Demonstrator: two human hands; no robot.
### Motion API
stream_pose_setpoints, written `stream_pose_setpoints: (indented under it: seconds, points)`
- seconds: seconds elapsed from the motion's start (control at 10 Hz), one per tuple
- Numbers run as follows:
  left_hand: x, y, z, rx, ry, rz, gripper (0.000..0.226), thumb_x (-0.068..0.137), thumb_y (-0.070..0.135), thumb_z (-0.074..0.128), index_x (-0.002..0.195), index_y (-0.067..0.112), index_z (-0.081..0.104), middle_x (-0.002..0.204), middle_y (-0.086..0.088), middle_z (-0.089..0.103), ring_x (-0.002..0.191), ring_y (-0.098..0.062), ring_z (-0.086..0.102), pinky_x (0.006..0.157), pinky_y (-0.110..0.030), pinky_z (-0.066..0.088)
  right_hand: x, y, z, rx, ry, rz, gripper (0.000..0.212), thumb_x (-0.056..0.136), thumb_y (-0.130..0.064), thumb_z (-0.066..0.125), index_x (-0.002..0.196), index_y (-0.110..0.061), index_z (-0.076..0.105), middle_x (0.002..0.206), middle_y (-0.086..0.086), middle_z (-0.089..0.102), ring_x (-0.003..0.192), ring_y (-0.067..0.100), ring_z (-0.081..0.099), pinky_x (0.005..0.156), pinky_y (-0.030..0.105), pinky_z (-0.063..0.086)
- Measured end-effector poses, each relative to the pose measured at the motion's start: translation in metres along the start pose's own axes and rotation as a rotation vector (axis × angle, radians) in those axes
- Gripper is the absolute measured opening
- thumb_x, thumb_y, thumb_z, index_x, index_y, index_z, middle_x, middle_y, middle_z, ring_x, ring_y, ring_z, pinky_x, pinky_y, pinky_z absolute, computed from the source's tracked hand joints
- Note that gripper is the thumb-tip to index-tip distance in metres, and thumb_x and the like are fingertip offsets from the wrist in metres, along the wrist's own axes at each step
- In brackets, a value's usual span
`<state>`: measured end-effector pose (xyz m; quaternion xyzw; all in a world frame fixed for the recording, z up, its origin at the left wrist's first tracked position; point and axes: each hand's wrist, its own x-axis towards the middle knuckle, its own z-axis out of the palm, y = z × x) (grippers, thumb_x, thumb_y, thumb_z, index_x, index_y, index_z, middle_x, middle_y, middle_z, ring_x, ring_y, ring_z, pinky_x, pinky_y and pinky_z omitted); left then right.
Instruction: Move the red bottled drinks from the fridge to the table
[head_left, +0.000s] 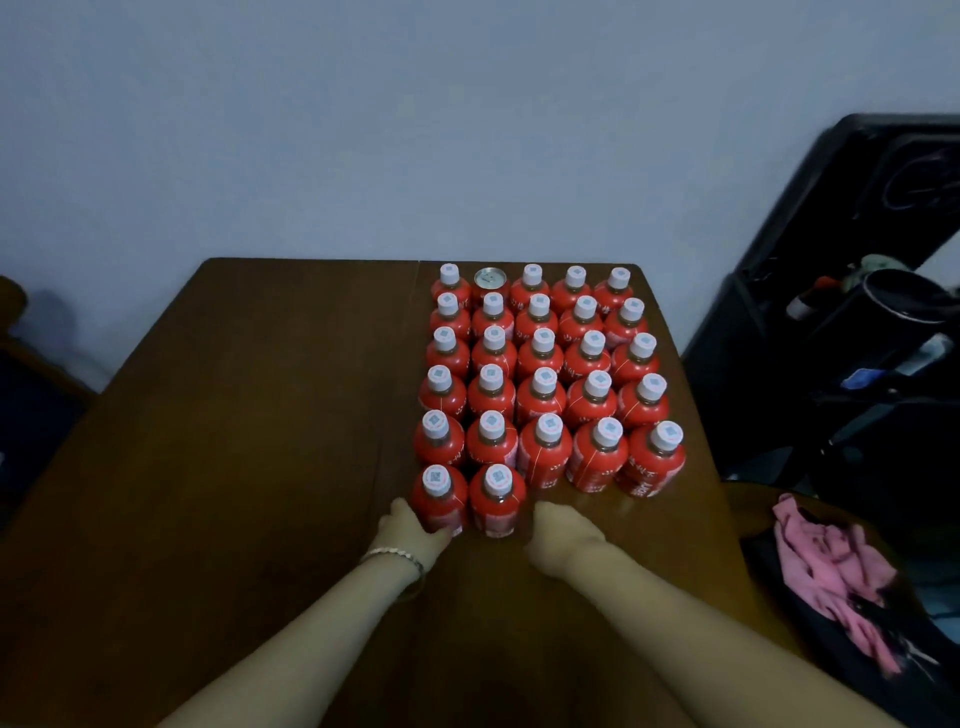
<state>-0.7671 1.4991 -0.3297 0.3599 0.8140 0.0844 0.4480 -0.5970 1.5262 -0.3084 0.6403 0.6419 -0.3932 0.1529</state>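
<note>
While both hands (415, 527) touch them, glossy round red bottles (543, 384) stand upright.

Brown tabletop (260, 415) carries red bottled drinks (540, 358) with white caps, upright in tight rows on its right half. One can (488, 283) stands in the far row. Two bottles form the nearest row. Left hand (410, 532), bracelet (395, 558) at the wrist, wraps the near left bottle (439, 501). Right hand (563, 538) lies against the near right bottle (497, 501); its grip is hidden. Pink cloth (831, 571) lies right of the tabletop.
</note>
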Motion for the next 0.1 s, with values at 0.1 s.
stream_pose_setpoints:
  seconds: [0.1]
  points:
    - [-0.0377,0.0114,-0.0130,0.100,-0.034,0.074,0.017,0.088,0.035,0.057,0.082,0.019,0.058,0.084,-0.003,0.060,0.085,-0.021,0.058,0.072,-0.027,0.043,-0.0282,0.0082,-0.0201,-0.103,0.019,0.010,0.037,0.092,-0.014,0.053,0.127,-0.004,0.050,0.132,0.011,0.053,0.121,0.027,0.053,0.094,0.031,0.045]
